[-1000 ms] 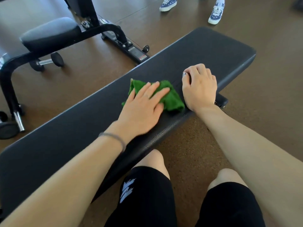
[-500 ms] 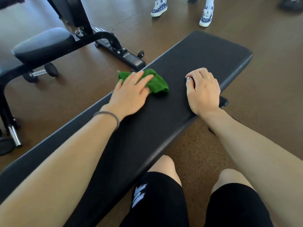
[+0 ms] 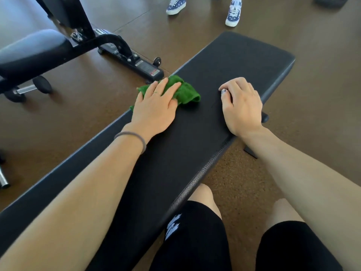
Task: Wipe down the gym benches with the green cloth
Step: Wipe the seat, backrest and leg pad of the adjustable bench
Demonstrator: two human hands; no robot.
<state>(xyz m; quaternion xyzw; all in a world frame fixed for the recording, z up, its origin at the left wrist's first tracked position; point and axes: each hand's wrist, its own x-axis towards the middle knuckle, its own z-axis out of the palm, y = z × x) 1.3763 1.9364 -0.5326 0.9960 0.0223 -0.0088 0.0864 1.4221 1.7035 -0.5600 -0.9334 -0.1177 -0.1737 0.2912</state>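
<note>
down on the black padded bench (image 3: 224, 79), which runs on a diagonal from the 7 o'clock corner of the view up toward 2 o'clock, the left hand (image 3: 154, 110) lies flat on the green cloth (image 3: 185, 92); its fingers are straight and slightly spread, pressing the crumpled cloth onto the pad at the bench's far long edge, about 11 o'clock from the middle of the view; part of the cloth bunches out past the fingertips toward 3 o'clock, and a small corner shows by the heel of the hand at the pad's edge; a grey hair tie (image 3: 134, 137) circles the left wrist; the right hand (image 3: 242, 108) rests on the same pad, apart from the cloth at its 3 o'clock side, near the bench's near edge, fingers curled under loosely and holding nothing, thumb tucked against the pad; at 6 o'clock the person's knees in black shorts (image 3: 195, 241) sit just beside the bench; at 10 o'clock stands another bench (image 3: 33, 53) on a black frame, with a dumbbell (image 3: 29, 89) on the brown floor (image 3: 312, 94) beneath it; at 12 o'clock two blue patterned sneakers (image 3: 233, 13) stand on the floor, well apart from the bench.
</note>
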